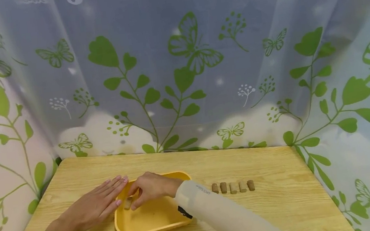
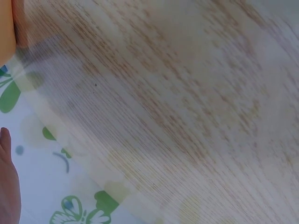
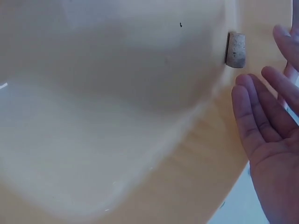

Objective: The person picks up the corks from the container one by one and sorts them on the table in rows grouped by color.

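A yellow plastic tray (image 1: 157, 229) sits on the wooden table. Inside it, at the left end, lies one cork (image 1: 128, 203), also seen against the wall in the right wrist view (image 3: 236, 50). My right hand (image 1: 151, 189) reaches into the tray over its back side, thumb and fingers spread around the cork. In the right wrist view the fingertips (image 3: 242, 93) are close to the cork, with a gap between. My left hand (image 1: 93, 204) lies with straight fingers along the tray's left rim.
Several corks (image 1: 233, 187) stand in a row on the table (image 1: 273, 212), right of the tray and beyond my right forearm. A curtain (image 1: 168, 94) printed with leaves and butterflies hangs behind the table and along both sides.
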{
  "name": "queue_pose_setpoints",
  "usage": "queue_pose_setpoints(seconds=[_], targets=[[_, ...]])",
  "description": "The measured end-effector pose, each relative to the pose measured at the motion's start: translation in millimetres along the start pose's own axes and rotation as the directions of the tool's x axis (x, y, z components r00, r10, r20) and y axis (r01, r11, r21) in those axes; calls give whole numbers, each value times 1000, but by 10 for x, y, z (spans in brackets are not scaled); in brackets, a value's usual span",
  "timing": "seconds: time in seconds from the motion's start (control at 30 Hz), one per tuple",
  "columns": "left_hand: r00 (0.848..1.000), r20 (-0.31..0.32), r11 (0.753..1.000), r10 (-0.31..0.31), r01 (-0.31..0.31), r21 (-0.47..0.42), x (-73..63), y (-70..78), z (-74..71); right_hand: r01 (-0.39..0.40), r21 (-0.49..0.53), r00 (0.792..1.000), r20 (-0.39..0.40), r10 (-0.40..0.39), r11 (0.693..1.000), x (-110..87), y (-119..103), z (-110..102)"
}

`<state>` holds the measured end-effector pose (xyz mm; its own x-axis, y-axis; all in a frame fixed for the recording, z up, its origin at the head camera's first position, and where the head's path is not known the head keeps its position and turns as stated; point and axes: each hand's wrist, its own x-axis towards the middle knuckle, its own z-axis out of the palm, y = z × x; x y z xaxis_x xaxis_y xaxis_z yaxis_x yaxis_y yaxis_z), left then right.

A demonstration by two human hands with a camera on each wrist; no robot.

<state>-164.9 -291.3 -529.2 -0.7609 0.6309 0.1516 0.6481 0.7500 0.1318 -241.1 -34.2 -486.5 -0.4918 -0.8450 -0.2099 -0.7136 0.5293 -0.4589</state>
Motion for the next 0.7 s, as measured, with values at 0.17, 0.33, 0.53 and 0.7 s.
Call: queue_pose_setpoints(seconds=[0.17, 0.33, 0.53, 0.7], targets=[[1000, -20, 1000, 8, -7, 13, -3, 2, 5, -8, 5, 1000, 20, 8, 1000, 15, -3, 25], [1000, -12, 1000, 3, -3, -2, 8, 0, 26, -4, -23, 1000, 29, 5, 1000, 28, -19, 76], [1000, 6, 1000, -19, 19, -15, 1, 8, 12, 35, 2, 999, 30, -35, 999, 51, -22, 94], [1000, -31, 1000, 0, 0, 8, -6, 8, 5, 55, 5, 996, 67, -55, 998, 73, -11, 104]])
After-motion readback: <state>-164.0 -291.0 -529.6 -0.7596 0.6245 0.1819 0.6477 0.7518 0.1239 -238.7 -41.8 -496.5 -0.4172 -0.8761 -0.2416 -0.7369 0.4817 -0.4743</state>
